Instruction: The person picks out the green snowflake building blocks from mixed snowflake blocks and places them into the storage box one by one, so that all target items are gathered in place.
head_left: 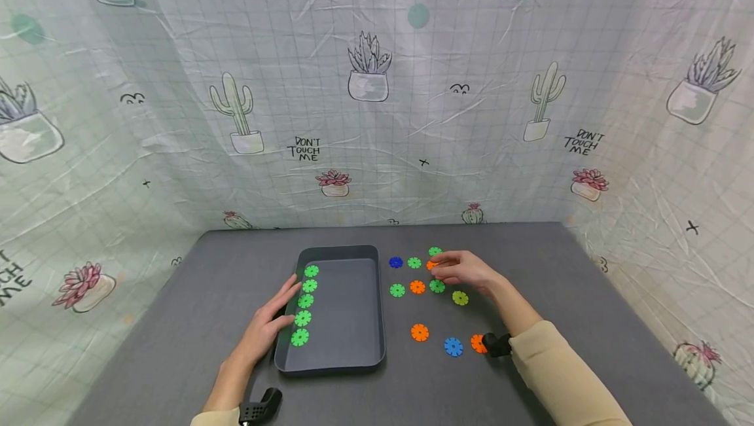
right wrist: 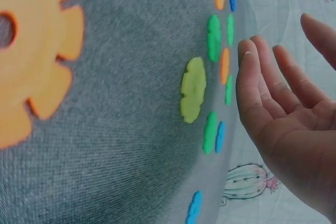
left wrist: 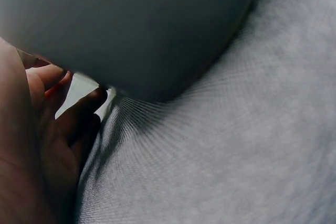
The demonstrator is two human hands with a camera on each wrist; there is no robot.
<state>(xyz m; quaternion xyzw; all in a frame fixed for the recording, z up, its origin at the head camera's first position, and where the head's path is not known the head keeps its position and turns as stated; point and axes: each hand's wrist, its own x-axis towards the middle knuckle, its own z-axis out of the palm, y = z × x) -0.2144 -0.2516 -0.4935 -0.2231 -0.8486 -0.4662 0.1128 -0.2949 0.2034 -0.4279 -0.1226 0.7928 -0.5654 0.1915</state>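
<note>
Orange and plastic-looking, a small flat notched disc (head_left: 432,266) lies right of the tray, partly hidden by the right hand (head_left: 465,269), whose fingers are bent and apart with nothing visible between them; whether they touch it, I cannot tell. It should be light, stiff and rather slick, hard to break but awkward to lift from flat, so thumb and forefinger are best set on opposite edges, where the notches give grip. Close by lie one bright green notched disc (head_left: 435,251) beyond it and another green notched disc (head_left: 437,286) on the near side, then a yellow-green notched disc (head_left: 460,298). Farther left, a dark grey rectangular tray (head_left: 381,321) holds a column of five green discs (head_left: 305,300) along its left side, where the left hand (head_left: 263,328) rests at the rim, fingers extended and spread. Under everything is a grey cloth-covered table (head_left: 177,321)
</note>
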